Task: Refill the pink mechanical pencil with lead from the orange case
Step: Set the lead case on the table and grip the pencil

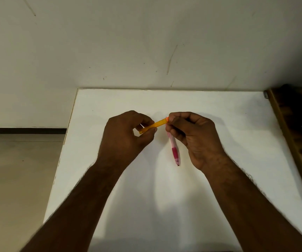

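My left hand [126,132] is pinching the orange case [153,126], angling it up-right toward my right hand [192,135], which is gripping the pink mechanical pencil [174,150], tip hanging toward me, its top meeting the case's end.

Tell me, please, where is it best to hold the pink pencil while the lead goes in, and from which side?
Probably keep the grip near the upper end of the pink pencil, coming from its right side, as the right hand does. The pencil hangs tip down, so the top opening faces the orange case in the left hand, and the dark pink grip stays free.
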